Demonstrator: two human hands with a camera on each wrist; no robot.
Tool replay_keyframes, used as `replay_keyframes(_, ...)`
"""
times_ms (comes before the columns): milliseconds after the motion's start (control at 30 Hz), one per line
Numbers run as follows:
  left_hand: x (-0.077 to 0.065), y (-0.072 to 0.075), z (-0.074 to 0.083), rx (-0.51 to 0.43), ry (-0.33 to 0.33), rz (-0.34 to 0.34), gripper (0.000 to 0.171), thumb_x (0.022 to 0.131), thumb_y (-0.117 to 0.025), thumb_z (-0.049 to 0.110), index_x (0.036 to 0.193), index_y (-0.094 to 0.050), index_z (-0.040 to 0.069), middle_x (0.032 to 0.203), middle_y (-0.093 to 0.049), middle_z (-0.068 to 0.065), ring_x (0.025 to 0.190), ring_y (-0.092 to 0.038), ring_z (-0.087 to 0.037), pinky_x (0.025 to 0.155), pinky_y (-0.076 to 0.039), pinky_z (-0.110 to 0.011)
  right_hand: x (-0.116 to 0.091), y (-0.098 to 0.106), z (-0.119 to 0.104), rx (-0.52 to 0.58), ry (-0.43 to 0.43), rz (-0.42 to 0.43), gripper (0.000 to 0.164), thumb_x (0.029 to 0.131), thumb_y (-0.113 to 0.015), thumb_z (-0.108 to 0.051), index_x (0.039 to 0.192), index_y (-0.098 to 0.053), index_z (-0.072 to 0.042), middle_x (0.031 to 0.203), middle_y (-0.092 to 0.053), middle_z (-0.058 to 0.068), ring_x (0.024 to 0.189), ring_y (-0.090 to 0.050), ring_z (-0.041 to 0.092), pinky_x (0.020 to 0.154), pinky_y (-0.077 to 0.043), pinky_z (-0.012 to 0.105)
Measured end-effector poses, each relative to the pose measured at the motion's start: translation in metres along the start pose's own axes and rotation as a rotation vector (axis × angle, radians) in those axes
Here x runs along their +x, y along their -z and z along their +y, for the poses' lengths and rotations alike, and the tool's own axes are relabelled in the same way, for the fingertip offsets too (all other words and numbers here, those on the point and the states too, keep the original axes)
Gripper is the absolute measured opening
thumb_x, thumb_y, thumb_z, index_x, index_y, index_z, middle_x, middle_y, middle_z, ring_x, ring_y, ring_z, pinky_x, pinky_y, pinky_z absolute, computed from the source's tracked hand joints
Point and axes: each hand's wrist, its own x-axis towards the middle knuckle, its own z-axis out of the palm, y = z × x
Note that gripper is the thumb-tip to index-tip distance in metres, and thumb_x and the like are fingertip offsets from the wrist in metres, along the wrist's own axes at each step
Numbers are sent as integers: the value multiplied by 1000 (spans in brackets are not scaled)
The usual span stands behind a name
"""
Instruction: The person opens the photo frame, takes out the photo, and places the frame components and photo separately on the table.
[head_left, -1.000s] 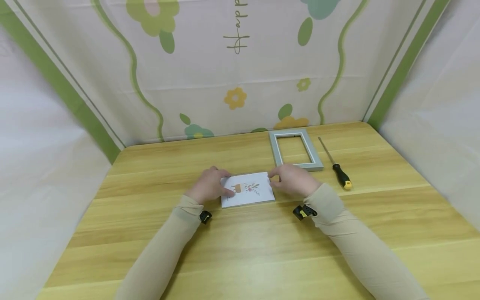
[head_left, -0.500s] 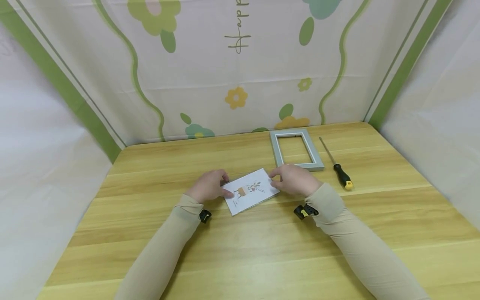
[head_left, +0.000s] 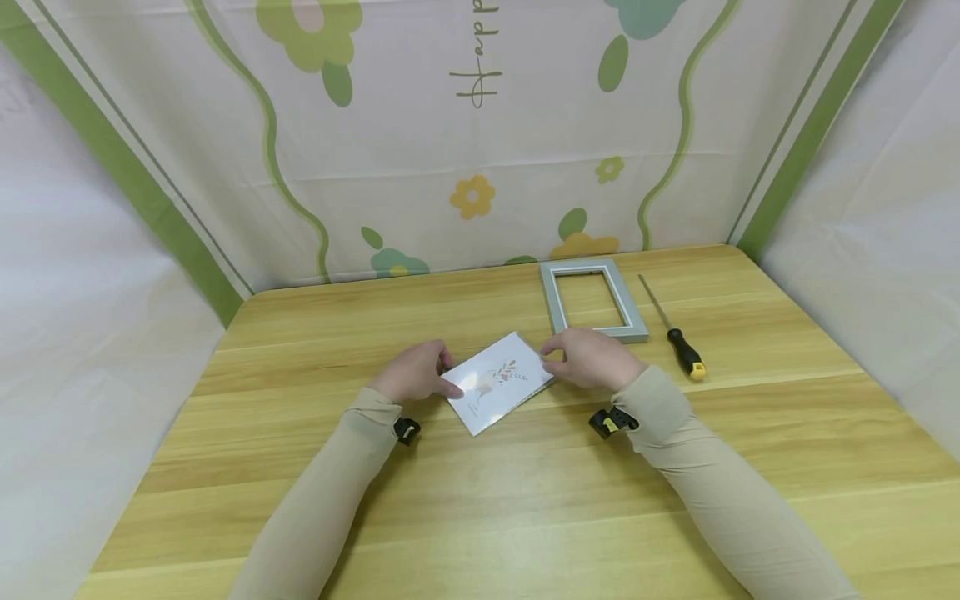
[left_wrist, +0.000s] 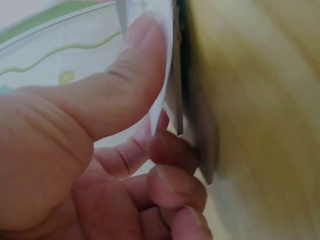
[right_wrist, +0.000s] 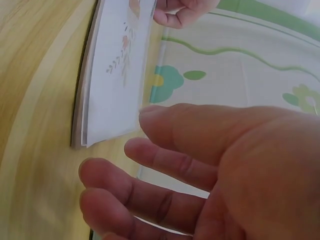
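Observation:
A white picture card (head_left: 498, 383) printed with a small plant drawing lies turned at a slant in the middle of the wooden table. In the right wrist view it tops a thin stack with a brown board (right_wrist: 77, 135) at the bottom. My left hand (head_left: 415, 372) pinches the card's left corner, the thumb (left_wrist: 142, 55) flat on the printed face. There the sheet bends away from the layers below. My right hand (head_left: 594, 360) is held at the card's right corner, fingers loosely bent and holding nothing, the thumb tip right by the edge.
A grey-green picture frame (head_left: 551, 292) with an open middle lies behind my right hand. To its right is a screwdriver (head_left: 684, 350) with a black and yellow handle. A flowered cloth (head_left: 405, 183) hangs along the table's back edge.
The card has turned anticlockwise on the table, its near-left corner swinging towards me and its far edge away. Both hands have stayed almost in place.

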Motion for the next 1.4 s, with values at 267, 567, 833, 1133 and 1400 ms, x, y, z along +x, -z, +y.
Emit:
replay_keyframes(267,-4,6,-2,-42,-24,-62,34,80,-84,21,98,-59,6,95,-61,-6,84,-54,-21,71,-47,-32,-2,3,2,17,-22,4,35,99,-61,-27,129,-66,-9,133,-61,13,101,-58,24,84,-48,42)
replay_keyframes(567,-10,16,3,-39,-171,-195,18,87,-78,17,84,-64,7,81,-59,-2,71,-50,-16,62,-41,-27,-3,7,3,75,-41,-2,37,100,-60,-25,132,-64,-6,134,-60,14,101,-58,25,79,-48,38)
replay_keyframes(833,-16,21,8,-125,-163,-182,8,90,-74,11,86,-68,9,79,-65,-1,68,-53,-15,61,-44,-26,-7,14,5,139,-53,-8,38,101,-59,-24,133,-62,-3,128,-63,15,97,-63,22,77,-52,37)
replay_keyframes(1133,-17,29,4,-147,-203,-99,9,91,-74,18,83,-74,13,82,-68,2,74,-57,-17,64,-48,-31,-8,20,15,183,-20,-31,40,101,-58,-22,134,-59,1,102,-70,9,79,-66,20,60,-50,31)
replay_keyframes(1400,-17,41,-1,-255,-181,36,12,98,-65,15,97,-70,4,85,-70,-7,78,-62,-31,62,-48,-32,-11,29,18,218,-27,3,39,103,-53,-23,135,-59,-2,82,-69,10,71,-65,26,58,-46,32)
